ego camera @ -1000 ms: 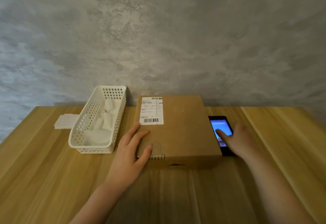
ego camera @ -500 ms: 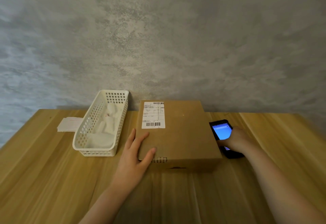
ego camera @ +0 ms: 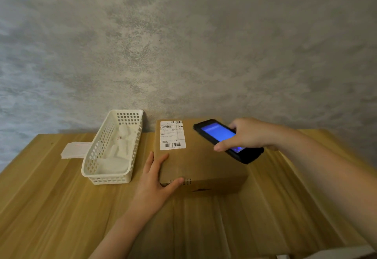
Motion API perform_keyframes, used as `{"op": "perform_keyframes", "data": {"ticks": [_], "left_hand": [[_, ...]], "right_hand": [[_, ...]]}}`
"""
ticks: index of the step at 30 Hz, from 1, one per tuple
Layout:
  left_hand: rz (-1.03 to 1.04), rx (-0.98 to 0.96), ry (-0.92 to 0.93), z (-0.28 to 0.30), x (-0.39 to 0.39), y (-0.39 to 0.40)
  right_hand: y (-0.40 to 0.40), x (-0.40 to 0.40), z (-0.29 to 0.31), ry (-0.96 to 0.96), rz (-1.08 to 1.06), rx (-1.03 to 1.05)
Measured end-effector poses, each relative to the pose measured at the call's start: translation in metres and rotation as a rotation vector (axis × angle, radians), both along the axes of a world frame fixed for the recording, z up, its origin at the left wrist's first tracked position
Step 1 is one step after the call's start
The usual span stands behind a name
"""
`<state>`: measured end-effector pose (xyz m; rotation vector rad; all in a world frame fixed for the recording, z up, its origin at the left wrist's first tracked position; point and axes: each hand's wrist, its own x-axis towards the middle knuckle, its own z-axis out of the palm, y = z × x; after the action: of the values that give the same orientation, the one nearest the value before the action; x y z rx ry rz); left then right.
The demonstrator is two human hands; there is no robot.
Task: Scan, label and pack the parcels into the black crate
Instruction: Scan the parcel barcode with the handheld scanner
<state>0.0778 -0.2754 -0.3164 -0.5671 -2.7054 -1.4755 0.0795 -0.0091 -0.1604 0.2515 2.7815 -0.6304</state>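
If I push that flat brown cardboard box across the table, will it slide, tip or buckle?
The flat brown cardboard box would probably slide rather than tip: it lies low and wide on the smooth wooden table. Its crisp, straight edges suggest stiff walls. The left hand resting on its corner may steady it; weight cannot be judged.

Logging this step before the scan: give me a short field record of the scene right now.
parcel: cardboard box on wooden table
shipping label: on box top, far left corner
left hand: resting on box's near left corner
right hand: grips handheld scanner above box, screen lit blue
white basket: left of box
black crate: not in view
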Motion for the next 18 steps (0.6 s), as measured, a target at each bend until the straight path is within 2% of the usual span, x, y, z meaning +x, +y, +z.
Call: {"op": "perform_keyframes", "data": {"ticks": [3, 6, 18], "left_hand": [[0.019, 0.024, 0.000, -0.005, -0.001, 0.002], [0.042, 0.024, -0.003, -0.007, -0.001, 0.002], [0.027, 0.049, 0.015, -0.005, 0.000, 0.002]], "right_hand": [[-0.016, 0.012, -0.002, -0.135, 0.102, 0.065], [-0.025, 0.022, -0.005, -0.200, 0.104, 0.104], [-0.038, 0.033, 0.007, -0.248, 0.136, 0.134]]}}
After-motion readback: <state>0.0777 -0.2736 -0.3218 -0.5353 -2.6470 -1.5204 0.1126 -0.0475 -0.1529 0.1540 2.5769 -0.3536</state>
